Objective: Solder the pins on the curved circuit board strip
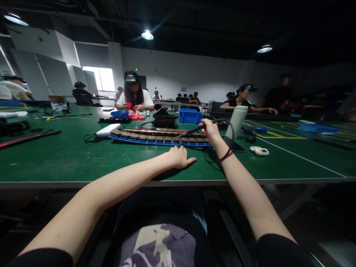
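My right hand [210,130] grips a soldering iron [193,129] by its black handle. Its thin tip points down to the left, over a long blue curved rack [155,141] lined with rows of brass-coloured strips. I cannot tell whether the tip touches the strips. The iron's black cable [208,160] loops around my right wrist. On the table in front of the rack, my left hand [179,157] rests palm down, holding nothing, its thumb stretched out to the right.
A pale green tumbler [237,122] stands right of the rack, near a small white device [259,151]. Behind are a black box [164,119] and a blue bin [190,115]. Left lie a white box [108,129] and a red-handled tool [27,139]. People sit across the table.
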Demonstrator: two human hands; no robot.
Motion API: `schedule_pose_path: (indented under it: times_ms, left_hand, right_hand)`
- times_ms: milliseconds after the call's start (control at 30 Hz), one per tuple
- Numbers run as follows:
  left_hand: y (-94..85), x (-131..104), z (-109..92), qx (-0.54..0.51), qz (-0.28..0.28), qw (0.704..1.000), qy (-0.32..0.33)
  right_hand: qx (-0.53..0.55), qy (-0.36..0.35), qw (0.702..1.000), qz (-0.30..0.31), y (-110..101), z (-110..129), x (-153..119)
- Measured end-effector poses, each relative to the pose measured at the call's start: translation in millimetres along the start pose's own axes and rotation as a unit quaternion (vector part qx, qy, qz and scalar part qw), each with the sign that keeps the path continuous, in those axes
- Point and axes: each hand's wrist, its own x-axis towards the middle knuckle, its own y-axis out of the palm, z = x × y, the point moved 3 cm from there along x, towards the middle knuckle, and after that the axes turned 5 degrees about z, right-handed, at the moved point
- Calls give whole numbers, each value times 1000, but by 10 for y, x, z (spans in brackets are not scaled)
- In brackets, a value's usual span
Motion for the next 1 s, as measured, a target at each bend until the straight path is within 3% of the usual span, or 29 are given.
schedule_pose_path:
  times_ms: [633, 1000]
  left_hand:
    - [7, 4, 6, -4, -6, 1000, 4]
    - [7, 2, 4, -2, -5, 1000, 2]
  right_hand:
    - [-13, -35, 999, 10, -61, -144, 195]
    - [-2, -19, 1000, -4, -55, -22, 81]
